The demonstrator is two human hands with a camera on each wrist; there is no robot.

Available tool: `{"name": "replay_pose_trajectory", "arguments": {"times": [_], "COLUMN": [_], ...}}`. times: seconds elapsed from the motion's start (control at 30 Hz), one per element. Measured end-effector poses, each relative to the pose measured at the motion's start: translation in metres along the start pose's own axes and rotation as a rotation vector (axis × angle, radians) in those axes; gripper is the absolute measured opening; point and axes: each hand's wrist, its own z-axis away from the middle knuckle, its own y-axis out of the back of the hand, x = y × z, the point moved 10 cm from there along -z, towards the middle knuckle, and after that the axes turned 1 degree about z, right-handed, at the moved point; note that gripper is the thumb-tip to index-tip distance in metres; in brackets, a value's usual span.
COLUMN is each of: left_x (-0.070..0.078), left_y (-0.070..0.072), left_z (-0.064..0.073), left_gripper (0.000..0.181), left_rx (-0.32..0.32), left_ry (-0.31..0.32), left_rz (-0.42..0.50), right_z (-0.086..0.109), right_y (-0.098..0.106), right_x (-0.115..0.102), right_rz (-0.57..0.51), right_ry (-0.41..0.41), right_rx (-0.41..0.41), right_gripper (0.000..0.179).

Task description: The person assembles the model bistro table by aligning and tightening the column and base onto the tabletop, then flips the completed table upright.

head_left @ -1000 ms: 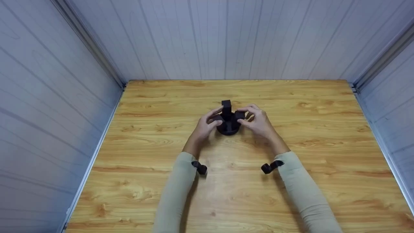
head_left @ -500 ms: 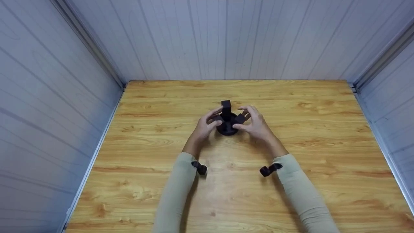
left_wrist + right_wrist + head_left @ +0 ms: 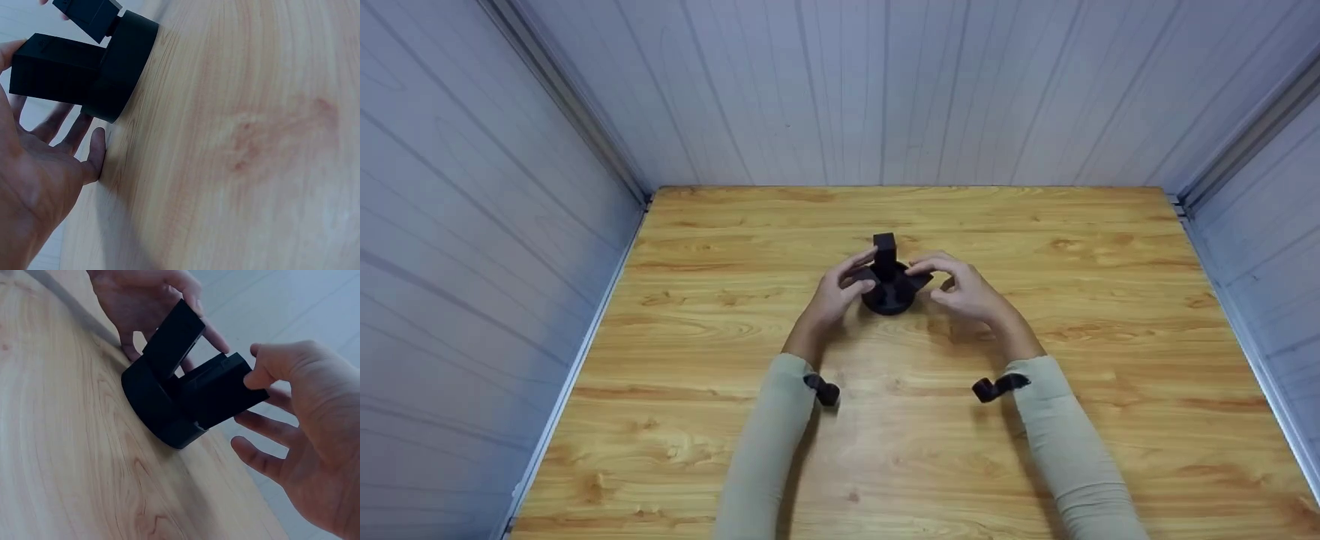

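Observation:
A black round base (image 3: 889, 304) stands on the wooden table with three black rectangular blocks upright on it. My left hand (image 3: 834, 292) holds the left block (image 3: 53, 67), thumb at the front and fingers behind; its index fingertip lies beside the tall back block (image 3: 885, 251). On the other side, my right hand (image 3: 967, 289) has the right block (image 3: 216, 394) between index finger and thumb. In the right wrist view the thumb overlaps that block's upper corner, while the lower fingers stand off it. That block sits at an angle to the base.
The wood-grain table (image 3: 885, 450) is bordered by pale panel walls (image 3: 840, 90) at the back and both sides. A small black wrist camera (image 3: 823, 390) sticks out from the left sleeve, another black camera (image 3: 994, 388) from the right.
The right block has turned on its base. My right hand's thumb has swung to the right and its index finger has come forward and left. The left hand has stayed in place.

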Motion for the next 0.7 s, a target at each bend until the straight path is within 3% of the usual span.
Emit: {"name": "replay_pose_trajectory", "arguments": {"times": [0.17,0.33,0.43,0.47,0.53,0.57,0.63,0.7], "left_x": [0.002,-0.016,-0.017,-0.009,-0.01,-0.002,-0.013,-0.013], "left_y": [0.0,0.007,0.006,0.004,0.003,0.001,0.005,0.006], "left_z": [-0.001,-0.008,-0.008,-0.005,-0.006,-0.002,-0.006,-0.006], "left_gripper": [0.06,0.059,0.06,0.06,0.061,0.06,0.059,0.059], "left_rx": [-0.02,-0.041,-0.047,-0.047,-0.048,-0.043,-0.044,-0.033], "left_ry": [-0.012,-0.072,-0.085,-0.07,-0.061,-0.049,-0.08,-0.083], "left_rz": [-0.008,0.005,0.004,0.0,0.002,0.001,0.017,0.011], "right_z": [-0.001,-0.005,-0.007,-0.007,-0.007,-0.007,-0.008,-0.008], "right_y": [-0.002,-0.009,-0.012,-0.013,-0.013,-0.013,-0.014,-0.013], "right_x": [-0.003,-0.008,-0.007,-0.007,-0.006,-0.006,-0.005,-0.003], "right_rz": [0.073,0.155,0.174,0.18,0.186,0.186,0.186,0.17], "right_ry": [0.009,0.036,0.035,0.031,0.024,0.023,0.02,0.017], "right_rx": [0.046,0.151,0.21,0.222,0.235,0.231,0.217,0.201], "right_gripper": [0.035,0.036,0.038,0.038,0.04,0.041,0.044,0.05]}}
